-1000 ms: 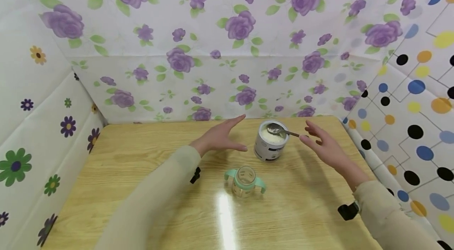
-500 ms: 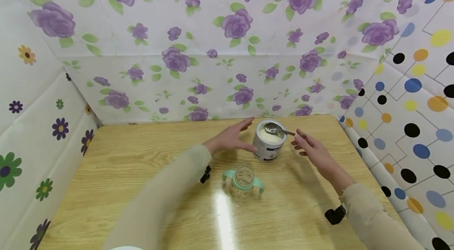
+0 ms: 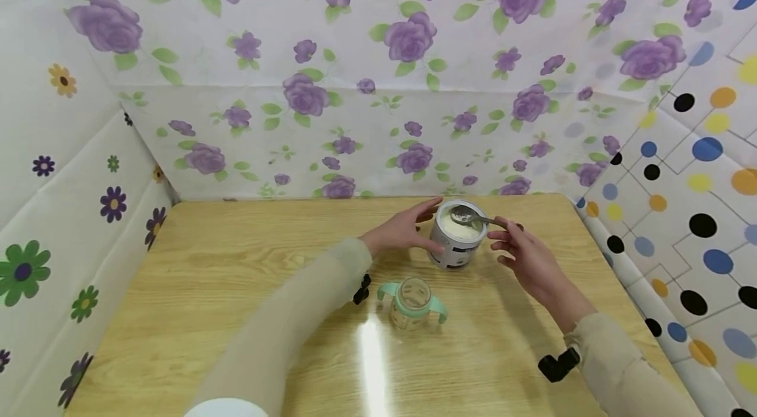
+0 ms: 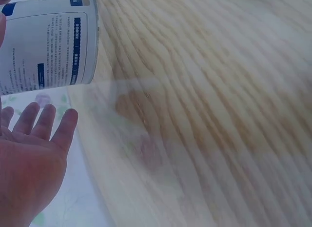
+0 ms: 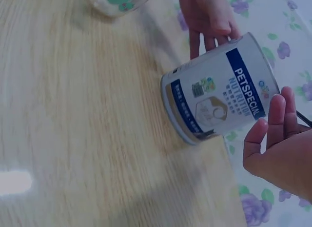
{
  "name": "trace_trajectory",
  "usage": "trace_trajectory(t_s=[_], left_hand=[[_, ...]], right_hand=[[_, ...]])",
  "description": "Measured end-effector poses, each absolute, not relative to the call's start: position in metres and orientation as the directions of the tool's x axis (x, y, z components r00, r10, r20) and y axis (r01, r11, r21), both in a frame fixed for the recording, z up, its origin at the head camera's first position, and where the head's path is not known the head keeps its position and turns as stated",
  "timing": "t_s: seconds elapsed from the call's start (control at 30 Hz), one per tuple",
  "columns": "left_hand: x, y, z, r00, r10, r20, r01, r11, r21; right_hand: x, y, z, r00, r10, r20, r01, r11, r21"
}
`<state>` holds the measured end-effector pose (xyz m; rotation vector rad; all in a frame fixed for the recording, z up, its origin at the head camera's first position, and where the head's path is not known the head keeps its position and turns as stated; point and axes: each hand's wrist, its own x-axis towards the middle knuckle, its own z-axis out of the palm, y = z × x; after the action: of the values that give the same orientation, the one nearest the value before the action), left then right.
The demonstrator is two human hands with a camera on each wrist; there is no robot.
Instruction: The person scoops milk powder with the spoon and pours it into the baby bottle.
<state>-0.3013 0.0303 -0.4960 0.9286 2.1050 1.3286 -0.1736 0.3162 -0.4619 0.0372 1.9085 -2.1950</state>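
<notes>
A white-and-blue tin point(image 3: 458, 249) of pale powder stands uncovered near the table's back edge; its label reads "PETSPECIAL NUTRITION" in the right wrist view. Across its mouth lies a metal spoon point(image 3: 467, 215), bowl over the powder and handle out to the right. My right hand point(image 3: 529, 266) pinches that handle, several fingers bent beside the tin's rim. My left hand point(image 3: 405, 230) spreads around the tin's left side, thumb in front and fingers behind, fairly straight. In the left wrist view, the left fingers point(image 4: 44, 122) show close to the tin.
A clear baby cup point(image 3: 411, 304) with mint-green handles stands in front of the tin on the wooden table point(image 3: 236, 259). Floral cloth point(image 3: 355, 108) hangs behind, and a dotted sheet point(image 3: 692, 207) borders the right. A white rounded thing point(image 3: 227, 408) shows at the bottom edge.
My left hand has moved right, up to the tin's side. The right hand has come in from the right to the spoon's handle, and its fingers have bent. Tin and cup stay put.
</notes>
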Motion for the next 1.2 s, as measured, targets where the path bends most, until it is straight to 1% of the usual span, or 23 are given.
trace_trajectory(t_s=[0.17,0.23,0.3,0.4,0.63,0.77,0.83,1.0,1.07,1.2], left_hand=[[-0.301,0.039,-0.500,-0.653,0.756,-0.041,0.254,0.270,0.929],[-0.300,0.041,-0.502,-0.648,0.761,-0.045,0.238,0.258,0.936],[-0.300,0.041,-0.503,-0.648,0.760,-0.051,0.220,0.250,0.943],[-0.300,0.042,-0.505,-0.659,0.751,-0.050,0.196,0.235,0.952],[-0.298,0.040,-0.506,-0.683,0.728,-0.053,0.172,0.232,0.957],[-0.298,0.041,-0.506,-0.687,0.725,-0.050,0.185,0.241,0.953],[-0.298,0.040,-0.505,-0.688,0.724,-0.047,0.194,0.246,0.950],[-0.298,0.039,-0.505,-0.690,0.722,-0.049,0.188,0.244,0.951],[-0.298,0.039,-0.505,-0.689,0.723,-0.050,0.185,0.242,0.953],[-0.298,0.038,-0.506,-0.694,0.718,-0.055,0.181,0.248,0.952]], right_hand=[[-0.178,0.313,-0.457,-0.968,-0.204,-0.146,0.210,-0.341,-0.916],[-0.181,0.311,-0.455,-0.967,-0.216,-0.134,0.213,-0.401,-0.891],[-0.184,0.310,-0.452,-0.967,-0.223,-0.125,0.213,-0.430,-0.877],[-0.189,0.308,-0.449,-0.968,-0.221,-0.115,0.200,-0.415,-0.888],[-0.195,0.305,-0.445,-0.979,-0.184,-0.087,0.129,-0.233,-0.964],[-0.195,0.307,-0.441,-0.985,-0.160,-0.060,0.073,-0.080,-0.994],[-0.196,0.309,-0.437,-0.985,-0.168,-0.040,0.033,0.040,-0.999],[-0.201,0.313,-0.422,-0.972,-0.234,0.016,-0.096,0.335,-0.937],[-0.204,0.316,-0.418,-0.965,-0.260,0.032,-0.138,0.400,-0.906],[-0.209,0.319,-0.413,-0.953,-0.302,0.032,-0.178,0.469,-0.865]])
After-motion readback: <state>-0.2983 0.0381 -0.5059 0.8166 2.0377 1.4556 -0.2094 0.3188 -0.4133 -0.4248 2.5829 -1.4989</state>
